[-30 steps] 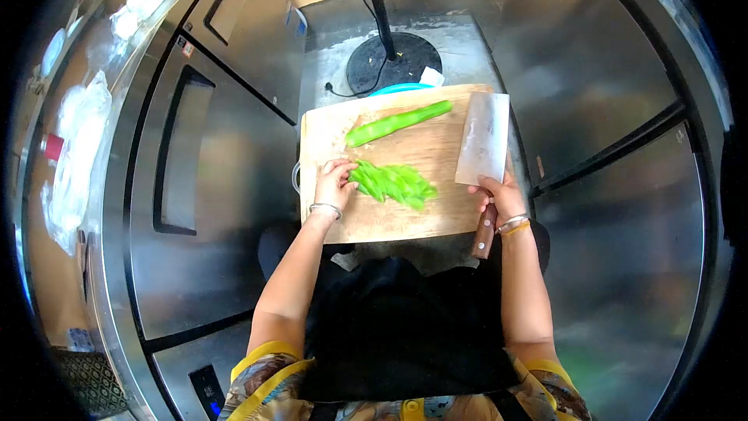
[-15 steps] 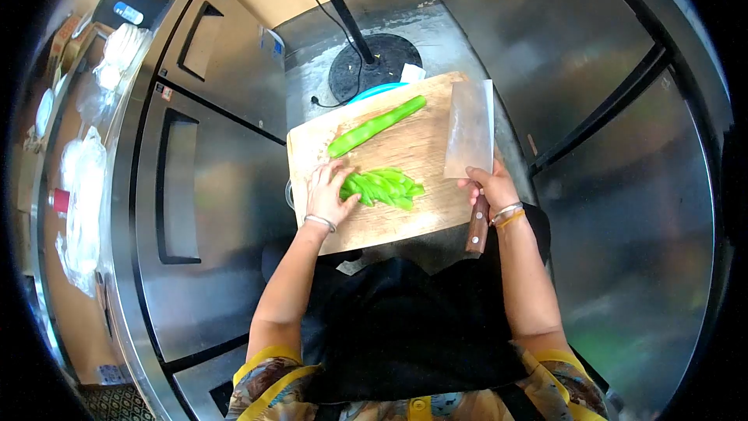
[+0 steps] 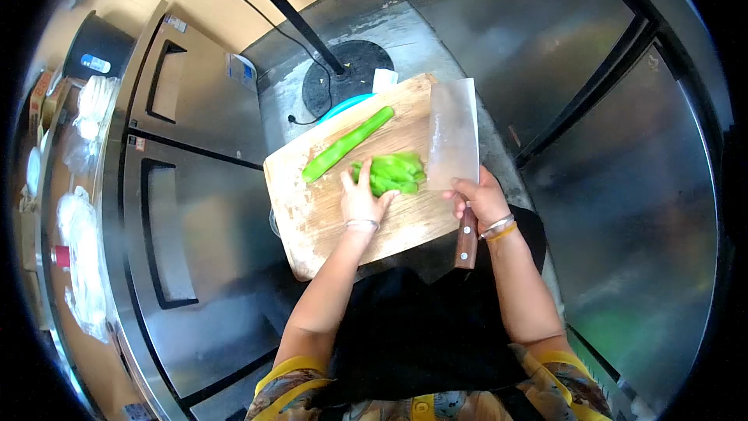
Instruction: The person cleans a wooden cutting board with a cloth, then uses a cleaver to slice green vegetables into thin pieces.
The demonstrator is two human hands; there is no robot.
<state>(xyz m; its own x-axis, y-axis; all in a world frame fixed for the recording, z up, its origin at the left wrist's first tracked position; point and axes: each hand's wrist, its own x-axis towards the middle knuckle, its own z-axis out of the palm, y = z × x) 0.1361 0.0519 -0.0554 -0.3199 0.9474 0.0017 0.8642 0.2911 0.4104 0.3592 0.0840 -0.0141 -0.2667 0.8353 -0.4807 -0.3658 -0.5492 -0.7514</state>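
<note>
On the wooden cutting board (image 3: 312, 234) lies a pile of green slices (image 3: 393, 174), which look like celtuce. My left hand (image 3: 361, 199) touches the pile's left end, its fingers and thumb spread apart. Farther back on the board rests a long, peeled green stem (image 3: 347, 145) of the same colour. A broad cleaver (image 3: 452, 136) stands at the pile's right side, its blade pointing away from me. My right hand (image 3: 481, 201) grips it where the blade meets the wooden handle, and the handle's end sticks out below the fingers.
Behind the board are a blue rim (image 3: 347, 106), a stand with a round black base (image 3: 351, 78) and a dangling cable. Steel cabinets (image 3: 179, 265) rise on the left, and steel doors (image 3: 623, 210) on the right. Plastic bags (image 3: 84, 265) lie at far left.
My left hand has moved right, bunching the slices closer to the cleaver blade. The slices are now more compact. The whole view has also turned and shifted a little.
</note>
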